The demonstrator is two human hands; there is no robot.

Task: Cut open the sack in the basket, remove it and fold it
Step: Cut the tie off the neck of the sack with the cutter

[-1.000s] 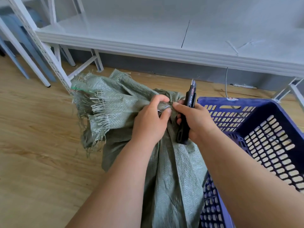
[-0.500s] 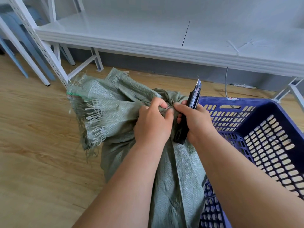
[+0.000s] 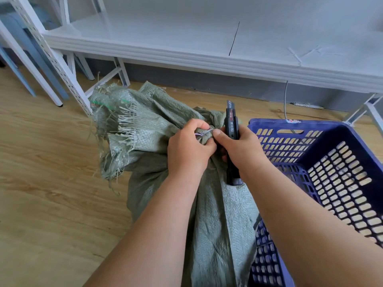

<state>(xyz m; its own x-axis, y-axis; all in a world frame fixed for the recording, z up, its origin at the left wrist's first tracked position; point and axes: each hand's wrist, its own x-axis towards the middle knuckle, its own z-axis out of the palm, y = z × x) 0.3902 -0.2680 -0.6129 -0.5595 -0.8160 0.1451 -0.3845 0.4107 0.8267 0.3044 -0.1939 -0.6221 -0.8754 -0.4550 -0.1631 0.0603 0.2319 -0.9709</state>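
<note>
While your left hand (image 3: 189, 151) is bunched up around the tied neck of the green woven sack (image 3: 215, 220), fingers curled tight and pinching the gathered fabric right where a thin pale tie (image 3: 204, 134) wraps it, your right hand (image 3: 241, 151) has its fingers wrapped round a black utility knife (image 3: 231, 129), held upright with the tip poking up above your knuckles. Your right thumb is pressed up against the same knot, so both hands meet right at the neck, basically touching. Can't tell if any blade is out, too small to see. The sack hangs down from your hands between your forearms, its lower part draped over the near left edge of the blue plastic basket (image 3: 335, 162), and the frayed open end flops out to the left over the wooden floor (image 3: 41, 183). The basket sits to your right, just beside the knife hand. A white shelf (image 3: 186, 38) runs across behind everything
</note>
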